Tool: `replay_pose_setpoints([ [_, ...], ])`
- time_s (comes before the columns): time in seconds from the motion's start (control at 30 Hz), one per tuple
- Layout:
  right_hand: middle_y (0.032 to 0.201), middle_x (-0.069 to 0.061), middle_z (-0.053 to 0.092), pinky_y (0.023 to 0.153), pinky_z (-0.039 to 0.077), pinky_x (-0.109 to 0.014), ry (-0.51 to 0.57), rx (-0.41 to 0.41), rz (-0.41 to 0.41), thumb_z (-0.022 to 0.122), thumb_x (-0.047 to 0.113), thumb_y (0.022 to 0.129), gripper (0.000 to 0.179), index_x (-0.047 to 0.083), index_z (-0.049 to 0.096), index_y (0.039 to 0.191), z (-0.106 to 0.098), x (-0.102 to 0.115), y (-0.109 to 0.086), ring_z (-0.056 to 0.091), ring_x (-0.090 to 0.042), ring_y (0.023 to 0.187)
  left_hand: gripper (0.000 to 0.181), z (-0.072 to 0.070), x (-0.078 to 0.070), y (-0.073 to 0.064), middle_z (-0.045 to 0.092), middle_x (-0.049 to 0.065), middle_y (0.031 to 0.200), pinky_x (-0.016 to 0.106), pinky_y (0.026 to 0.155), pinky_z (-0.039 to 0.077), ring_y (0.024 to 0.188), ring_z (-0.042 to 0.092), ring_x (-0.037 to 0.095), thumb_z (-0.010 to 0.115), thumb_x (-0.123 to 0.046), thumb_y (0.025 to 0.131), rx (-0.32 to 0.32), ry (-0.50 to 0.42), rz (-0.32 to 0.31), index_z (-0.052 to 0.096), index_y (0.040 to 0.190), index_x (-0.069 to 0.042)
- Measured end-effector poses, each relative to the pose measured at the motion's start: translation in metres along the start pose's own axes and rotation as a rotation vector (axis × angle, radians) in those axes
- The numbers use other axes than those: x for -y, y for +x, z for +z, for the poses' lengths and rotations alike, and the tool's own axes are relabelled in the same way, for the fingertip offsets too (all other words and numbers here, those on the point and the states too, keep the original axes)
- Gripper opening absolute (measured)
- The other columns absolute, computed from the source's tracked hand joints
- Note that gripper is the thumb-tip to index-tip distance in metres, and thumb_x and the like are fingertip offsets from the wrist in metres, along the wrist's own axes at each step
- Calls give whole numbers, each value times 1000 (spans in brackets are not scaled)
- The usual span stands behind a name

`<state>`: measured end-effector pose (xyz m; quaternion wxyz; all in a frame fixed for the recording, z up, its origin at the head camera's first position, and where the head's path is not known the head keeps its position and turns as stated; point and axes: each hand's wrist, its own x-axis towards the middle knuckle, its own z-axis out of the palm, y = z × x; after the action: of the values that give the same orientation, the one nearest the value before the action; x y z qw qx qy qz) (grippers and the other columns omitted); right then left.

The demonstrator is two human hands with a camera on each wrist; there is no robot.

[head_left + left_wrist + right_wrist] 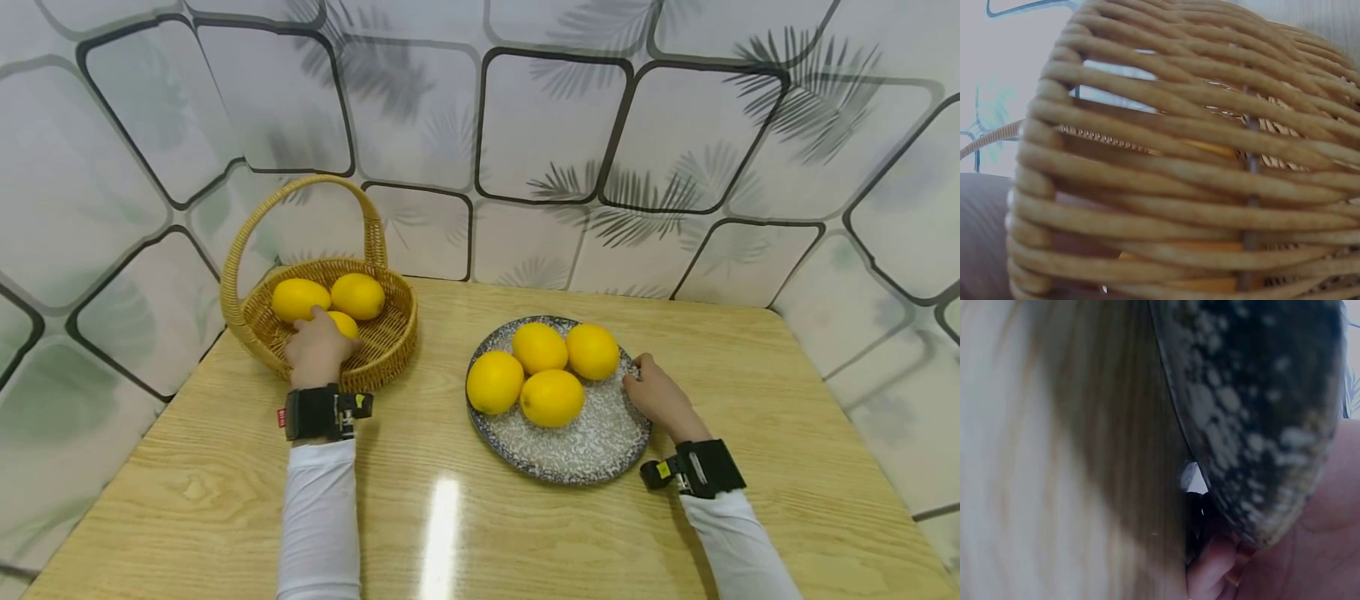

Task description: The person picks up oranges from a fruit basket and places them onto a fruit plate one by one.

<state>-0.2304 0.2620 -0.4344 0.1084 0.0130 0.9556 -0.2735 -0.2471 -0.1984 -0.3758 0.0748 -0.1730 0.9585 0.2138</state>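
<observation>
My left hand (318, 346) reaches over the near rim of a wicker basket (401, 354) and grips a lemon (345, 325) inside it. Two more lemons, one on the left (300, 298) and one on the right (358, 296), lie behind that hand. In the left wrist view the basket's woven side (1210, 169) fills most of the picture, with yellow showing through the gaps. My right hand (658, 398) pinches the right rim of a speckled grey plate (592, 446). Seen from the right wrist, fingers (1213, 565) curl beneath the plate's edge (1254, 456). Several lemons (552, 398) sit together on the plate's left and back part.
The basket's tall arched handle (251, 221) rises over its back and left side. Both stand on a light wooden table (420, 467), the basket left of the plate. A patterned wall covering (547, 125) encloses the back and sides.
</observation>
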Motion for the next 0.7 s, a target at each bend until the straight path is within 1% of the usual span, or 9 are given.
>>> replay_pose_setpoints([
  [0.07, 135, -43, 45, 86, 48, -57, -2, -2, -1, 32, 20, 100, 50, -15, 32, 135, 0, 0, 0, 53, -43, 109, 95, 0, 0, 1, 29, 49, 141, 68, 101, 40, 118, 41, 63, 61, -39, 89, 4, -5, 11, 10, 149, 13],
  [0.17, 135, -43, 45, 87, 48, -57, -6, -5, 0, 32, 20, 100, 50, -16, 32, 135, 0, -1, 0, 53, -43, 109, 94, 0, 0, 0, 34, 47, 139, 67, 100, 41, 117, 44, 60, 62, -40, 87, -3, -28, 35, 14, 148, 12],
  [0.3, 136, -43, 45, 88, 48, -57, -5, -4, 2, 31, 20, 100, 50, -15, 32, 135, 1, -2, 1, 53, -43, 109, 91, 0, -2, -1, 42, 44, 133, 67, 96, 43, 114, 48, 58, 64, -39, 85, -39, -59, 66, 20, 147, 10],
  [0.4, 136, -43, 45, 87, 48, -57, -6, -5, -1, 31, 20, 100, 51, -15, 32, 135, 2, -3, 2, 53, -43, 110, 91, -1, -3, -2, 43, 43, 132, 68, 95, 44, 114, 48, 57, 65, -40, 84, -67, -70, 80, 20, 147, 9],
  [0.53, 136, -43, 45, 88, 48, -57, -11, -8, -5, 32, 20, 99, 51, -16, 32, 135, 2, -4, 2, 53, -43, 110, 94, -5, -5, -5, 42, 43, 135, 69, 97, 41, 116, 47, 57, 64, -42, 85, -92, -80, 106, 18, 150, 8],
  [0.7, 136, -44, 45, 87, 48, -58, -16, -6, -3, 32, 20, 99, 51, -16, 31, 135, 2, -4, 3, 53, -44, 110, 94, -10, -10, -11, 44, 41, 133, 69, 92, 45, 113, 51, 54, 64, -45, 84, -142, -90, 157, 20, 150, 5],
])
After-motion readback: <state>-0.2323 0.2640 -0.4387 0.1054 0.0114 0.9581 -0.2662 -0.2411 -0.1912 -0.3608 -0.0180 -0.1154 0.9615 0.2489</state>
